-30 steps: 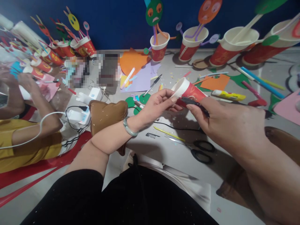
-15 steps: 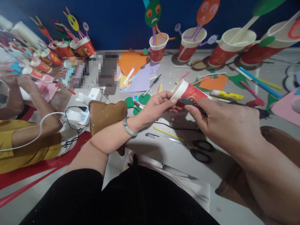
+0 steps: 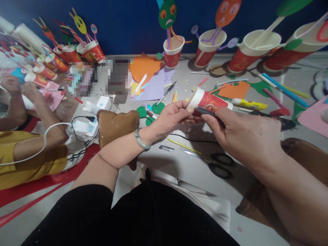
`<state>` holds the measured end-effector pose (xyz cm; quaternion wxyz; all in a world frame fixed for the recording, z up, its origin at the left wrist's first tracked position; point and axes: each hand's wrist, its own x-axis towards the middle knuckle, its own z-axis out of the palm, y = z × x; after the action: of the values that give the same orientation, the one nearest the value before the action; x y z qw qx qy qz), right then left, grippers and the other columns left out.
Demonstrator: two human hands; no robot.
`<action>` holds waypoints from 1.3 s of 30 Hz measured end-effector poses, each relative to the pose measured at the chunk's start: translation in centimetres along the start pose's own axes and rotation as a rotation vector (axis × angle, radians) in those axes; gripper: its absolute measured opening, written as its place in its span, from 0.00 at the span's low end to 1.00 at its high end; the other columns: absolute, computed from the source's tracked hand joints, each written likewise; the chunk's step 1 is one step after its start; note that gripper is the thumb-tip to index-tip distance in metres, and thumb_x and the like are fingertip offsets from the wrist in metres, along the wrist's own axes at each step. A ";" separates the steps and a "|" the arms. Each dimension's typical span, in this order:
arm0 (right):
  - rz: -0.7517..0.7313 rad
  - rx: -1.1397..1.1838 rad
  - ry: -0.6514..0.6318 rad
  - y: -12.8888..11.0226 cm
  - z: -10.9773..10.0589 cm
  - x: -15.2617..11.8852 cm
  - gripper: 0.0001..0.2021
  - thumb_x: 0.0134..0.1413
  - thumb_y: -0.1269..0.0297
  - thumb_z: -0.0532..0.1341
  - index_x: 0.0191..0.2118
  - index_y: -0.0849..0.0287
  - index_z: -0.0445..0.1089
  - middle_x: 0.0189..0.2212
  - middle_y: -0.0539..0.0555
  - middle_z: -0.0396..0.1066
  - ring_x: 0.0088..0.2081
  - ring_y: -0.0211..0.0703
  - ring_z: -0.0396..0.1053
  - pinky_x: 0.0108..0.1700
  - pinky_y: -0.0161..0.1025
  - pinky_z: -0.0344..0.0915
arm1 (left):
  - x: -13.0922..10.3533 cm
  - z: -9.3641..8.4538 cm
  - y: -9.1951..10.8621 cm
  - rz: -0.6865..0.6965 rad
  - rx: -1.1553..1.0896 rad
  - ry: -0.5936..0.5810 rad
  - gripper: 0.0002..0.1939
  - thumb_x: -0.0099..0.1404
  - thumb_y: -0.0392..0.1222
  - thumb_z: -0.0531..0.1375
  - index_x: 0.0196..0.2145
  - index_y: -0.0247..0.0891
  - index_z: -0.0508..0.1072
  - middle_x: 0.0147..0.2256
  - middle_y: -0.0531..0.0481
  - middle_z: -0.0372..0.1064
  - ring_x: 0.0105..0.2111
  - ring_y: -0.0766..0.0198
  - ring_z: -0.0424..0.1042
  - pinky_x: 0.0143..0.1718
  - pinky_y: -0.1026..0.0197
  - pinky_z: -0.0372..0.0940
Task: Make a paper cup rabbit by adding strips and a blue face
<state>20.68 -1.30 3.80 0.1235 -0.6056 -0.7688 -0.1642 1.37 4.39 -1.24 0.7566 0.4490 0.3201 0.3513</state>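
Note:
A red and white paper cup (image 3: 212, 101) is tipped on its side above the table, its white rim toward the left. My left hand (image 3: 176, 114) grips it at the rim, the thumb on the near side and the fingers around it. My right hand (image 3: 246, 136) is closed around a slim black tool (image 3: 208, 112), whose narrow tip meets the cup just below the rim. Its exact kind I cannot make out, since my fingers cover much of it. Below the hands lie black-handled scissors (image 3: 219, 165), a yellow strip (image 3: 184, 146) and a small clip-like piece (image 3: 166, 148).
Paper cups with figures, among them one with a green face (image 3: 173, 58), line the blue wall. A yellow cutter (image 3: 249, 104), orange paper (image 3: 234, 90) and a pen (image 3: 166, 93) lie around. A brown cushion (image 3: 118, 126) and power strip (image 3: 93, 128) are left, near another person's arms (image 3: 42, 116).
The black tool's tip has shifted slightly at the cup's rim, and my right hand has moved a little with it. My left hand holds the cup almost still.

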 end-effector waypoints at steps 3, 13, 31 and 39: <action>-0.035 -0.033 0.060 0.1 0.2 0.0 0.50 0.74 0.38 0.26 0.31 0.60 0.80 0.13 0.52 0.56 0.20 0.38 0.39 0.25 0.35 0.33 | 0.0 0.0 0.0 0.018 -0.042 -0.029 0.19 0.66 0.54 0.72 0.42 0.38 0.73 0.33 0.52 0.80 0.33 0.69 0.81 0.45 0.63 0.77; -0.134 -0.023 0.267 0.1 0.9 -0.5 0.35 0.80 0.48 0.41 0.36 0.61 0.81 0.14 0.51 0.64 0.18 0.39 0.46 0.24 0.35 0.35 | -0.2 0.1 0.6 -0.029 -0.055 0.000 0.22 0.62 0.56 0.75 0.41 0.37 0.75 0.32 0.52 0.79 0.34 0.67 0.81 0.46 0.62 0.75; -0.070 0.534 0.484 0.9 1.6 -0.7 0.25 0.76 0.45 0.52 0.31 0.55 0.66 0.17 0.47 0.62 0.19 0.35 0.60 0.25 0.35 0.53 | -0.3 -0.2 1.9 0.047 0.057 0.083 0.18 0.68 0.53 0.70 0.38 0.39 0.69 0.28 0.55 0.78 0.30 0.71 0.79 0.39 0.65 0.73; 0.159 0.801 0.466 1.1 3.8 -0.5 0.27 0.60 0.33 0.63 0.29 0.53 0.62 0.20 0.47 0.63 0.21 0.36 0.58 0.26 0.38 0.56 | -0.4 0.1 2.3 0.068 0.095 0.128 0.15 0.68 0.51 0.69 0.40 0.39 0.72 0.25 0.59 0.72 0.26 0.73 0.74 0.33 0.67 0.68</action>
<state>21.93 0.03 0.24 0.5291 -0.5140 -0.6747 0.0237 0.65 4.80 0.95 0.7000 0.4717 0.3688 0.3892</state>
